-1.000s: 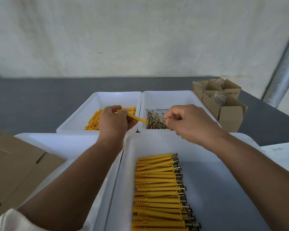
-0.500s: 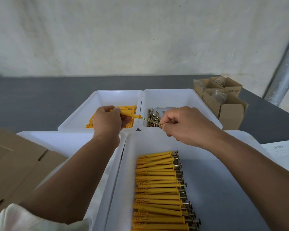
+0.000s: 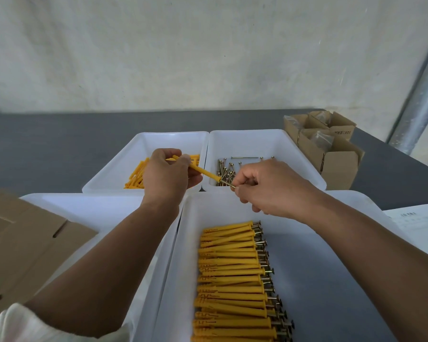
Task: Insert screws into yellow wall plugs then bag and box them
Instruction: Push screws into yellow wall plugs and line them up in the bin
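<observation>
Screw [image 3: 226, 183] now sits deeper in the yellow wall plug [image 3: 203, 172] than half a second ago: less shank shows, and the right hand [image 3: 269, 188] has closed toward the left hand [image 3: 167, 172]. Left fingers curl round the plug; right thumb and forefinger pinch the screw's head end. Both parts are held above the junction of the far plug tray [image 3: 158, 137] and screw tray [image 3: 257, 134]. Assembled plugs [image 3: 232, 280] lie in a row in the near-right tray [image 3: 183, 243]. All trays stand on a grey table [image 3: 47, 149] against a pale wall [image 3: 183, 58]. Open cardboard boxes [image 3: 336, 164] occupy the table's far right corner.
</observation>
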A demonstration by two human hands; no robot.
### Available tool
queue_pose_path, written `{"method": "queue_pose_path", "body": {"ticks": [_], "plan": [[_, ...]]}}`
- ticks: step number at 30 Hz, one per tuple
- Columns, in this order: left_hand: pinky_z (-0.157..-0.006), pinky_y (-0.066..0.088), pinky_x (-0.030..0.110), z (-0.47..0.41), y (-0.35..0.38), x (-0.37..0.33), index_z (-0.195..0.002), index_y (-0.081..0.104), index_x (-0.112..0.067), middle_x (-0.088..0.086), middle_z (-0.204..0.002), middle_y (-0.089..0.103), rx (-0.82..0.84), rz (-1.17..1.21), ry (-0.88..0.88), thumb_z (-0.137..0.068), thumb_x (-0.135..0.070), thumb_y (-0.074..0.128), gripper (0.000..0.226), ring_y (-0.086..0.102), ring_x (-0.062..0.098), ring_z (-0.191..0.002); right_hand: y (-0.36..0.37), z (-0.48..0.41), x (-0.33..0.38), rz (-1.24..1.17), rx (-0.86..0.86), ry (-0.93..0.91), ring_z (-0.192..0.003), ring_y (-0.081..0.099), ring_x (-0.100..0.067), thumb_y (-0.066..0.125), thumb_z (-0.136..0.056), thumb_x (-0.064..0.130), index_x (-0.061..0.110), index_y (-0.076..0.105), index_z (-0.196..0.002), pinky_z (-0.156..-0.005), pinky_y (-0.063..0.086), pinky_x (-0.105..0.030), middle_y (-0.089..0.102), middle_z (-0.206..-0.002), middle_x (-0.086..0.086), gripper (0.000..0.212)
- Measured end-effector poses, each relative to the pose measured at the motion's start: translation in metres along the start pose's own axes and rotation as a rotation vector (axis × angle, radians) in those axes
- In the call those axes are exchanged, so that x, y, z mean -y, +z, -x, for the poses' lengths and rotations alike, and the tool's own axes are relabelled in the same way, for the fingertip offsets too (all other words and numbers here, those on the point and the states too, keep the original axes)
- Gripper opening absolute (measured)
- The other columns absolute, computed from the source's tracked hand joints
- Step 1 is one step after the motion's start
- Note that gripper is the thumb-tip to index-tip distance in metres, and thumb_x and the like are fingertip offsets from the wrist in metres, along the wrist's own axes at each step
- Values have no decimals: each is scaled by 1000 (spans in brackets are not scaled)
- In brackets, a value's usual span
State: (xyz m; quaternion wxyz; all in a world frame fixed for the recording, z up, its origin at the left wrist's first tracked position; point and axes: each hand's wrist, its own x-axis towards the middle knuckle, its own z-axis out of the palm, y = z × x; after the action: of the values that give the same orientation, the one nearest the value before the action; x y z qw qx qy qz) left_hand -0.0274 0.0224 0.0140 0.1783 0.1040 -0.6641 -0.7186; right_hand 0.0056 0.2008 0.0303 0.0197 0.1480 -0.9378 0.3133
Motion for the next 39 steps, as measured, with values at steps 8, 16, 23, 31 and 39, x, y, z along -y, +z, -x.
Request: {"method": "queue_pose_path", "body": {"ticks": [8, 16, 23, 31, 39], "plan": [[-57, 59, 27, 10, 4, -2, -101, 58, -11, 8, -74, 67, 109, -79, 66, -94, -9, 61, 8, 70, 12, -59, 2, -1, -2, -177, 34, 71, -62, 70, -7, 60, -94, 19, 27, 64, -101, -56, 57, -21, 69, -86, 5, 11], [-56, 58, 28, 13, 5, -1, -98, 58, -11, 2, -64, 68, 173, -105, 103, -93, -7, 62, 7, 69, 13, -57, 1, -1, -2, -277, 97, 89, -65, 71, -8, 61, -91, 9, 26, 66, -99, -60, 58, -23, 71, -82, 0, 19], [-55, 57, 25, 14, 5, 1, -96, 58, -12, -3, -58, 68, 233, -97, 113, -92, -7, 62, 8, 69, 12, -57, 2, 0, 0, -291, 96, 88, -65, 72, -9, 61, -94, 22, 26, 65, -97, -60, 57, -22, 71, -81, 1, 7], [-67, 60, 33, 11, 4, 4, -97, 54, -19, 3, -83, 65, 179, -219, 148, -86, -17, 69, 19, 71, 14, -69, -7, 8, 1, -57, 368, 142, -66, 74, -16, 61, -96, 21, 20, 64, -94, -60, 59, -26, 72, -90, -9, 4], [-63, 61, 27, 7, 0, 5, -96, 55, -20, 4, -88, 64, 133, -266, 134, -86, -13, 69, 18, 67, 7, -64, 1, 21, 11, 232, 700, 102, -62, 73, -16, 66, -92, 20, 19, 65, -96, -58, 58, -24, 71, -88, -7, 5]]}}
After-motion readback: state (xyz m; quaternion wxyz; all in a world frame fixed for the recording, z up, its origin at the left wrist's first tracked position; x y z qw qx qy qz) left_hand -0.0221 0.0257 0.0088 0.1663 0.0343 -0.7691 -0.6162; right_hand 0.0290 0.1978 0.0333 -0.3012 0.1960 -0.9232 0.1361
